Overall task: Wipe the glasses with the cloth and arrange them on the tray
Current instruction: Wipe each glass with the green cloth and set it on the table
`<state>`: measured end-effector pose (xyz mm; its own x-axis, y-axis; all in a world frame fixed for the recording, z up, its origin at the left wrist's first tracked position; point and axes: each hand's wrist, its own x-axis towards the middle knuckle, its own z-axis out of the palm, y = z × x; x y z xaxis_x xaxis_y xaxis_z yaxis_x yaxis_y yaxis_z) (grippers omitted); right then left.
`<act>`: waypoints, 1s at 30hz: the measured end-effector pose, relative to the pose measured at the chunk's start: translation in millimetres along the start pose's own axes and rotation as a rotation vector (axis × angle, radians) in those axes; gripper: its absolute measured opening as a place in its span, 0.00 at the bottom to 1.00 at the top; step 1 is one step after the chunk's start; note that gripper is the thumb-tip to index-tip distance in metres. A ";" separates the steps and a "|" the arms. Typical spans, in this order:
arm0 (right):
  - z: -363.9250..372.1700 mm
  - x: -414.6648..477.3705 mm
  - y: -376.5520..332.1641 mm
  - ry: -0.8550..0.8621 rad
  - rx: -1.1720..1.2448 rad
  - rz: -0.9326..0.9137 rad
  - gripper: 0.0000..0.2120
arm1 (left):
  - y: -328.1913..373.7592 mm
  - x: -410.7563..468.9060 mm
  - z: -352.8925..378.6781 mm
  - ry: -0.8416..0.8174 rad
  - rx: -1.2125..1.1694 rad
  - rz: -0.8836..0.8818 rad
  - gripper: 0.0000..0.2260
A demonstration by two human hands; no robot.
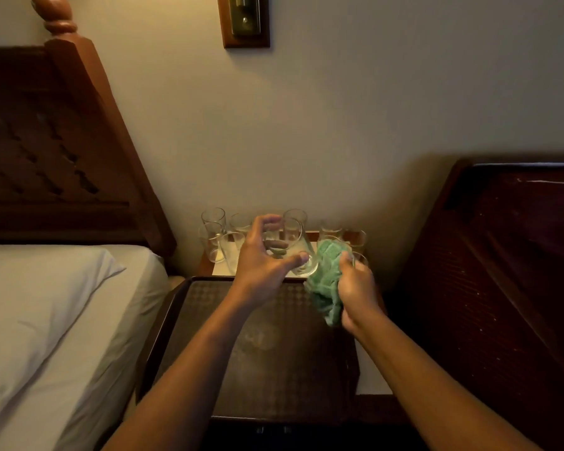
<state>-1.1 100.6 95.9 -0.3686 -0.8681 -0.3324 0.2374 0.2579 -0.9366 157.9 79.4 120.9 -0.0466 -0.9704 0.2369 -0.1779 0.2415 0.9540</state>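
Observation:
My left hand [263,259] grips a clear glass [298,252], tilted on its side above the far edge of the dark brown tray [183,327]. A bunched green cloth [326,281] is held in my right hand [357,289], just right of the glass's base and touching it. Several more clear glasses [214,232] stand upright in a cluster on the bedside table behind the tray, some to the left and others [355,240] to the right, partly hidden by my hands. The tray's patterned surface holds no glasses.
A bed with a white pillow [46,304] and wooden headboard [62,141] lies to the left. A dark wooden headboard [502,271] of a second bed stands to the right. The wall rises close behind the glasses, with a wall fixture [245,21] above.

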 end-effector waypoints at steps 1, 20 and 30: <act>2.0 12.5 14.4 0.011 -0.171 -0.065 0.21 | -11.7 15.0 -0.2 0.018 0.042 -0.022 0.33; 9.7 86.8 162.4 -0.284 -1.500 -0.505 0.36 | -133.3 144.7 39.7 -0.365 1.050 0.075 0.38; 9.5 84.3 160.7 -0.291 -1.510 -0.499 0.33 | -129.9 151.9 31.5 -0.280 1.026 0.197 0.38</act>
<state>14.5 64.8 -81.6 0.0816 -0.9905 -0.1108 -0.9677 -0.0521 -0.2466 142.9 -99.3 27.2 -0.3636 -0.9110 0.1946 -0.8752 0.4056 0.2637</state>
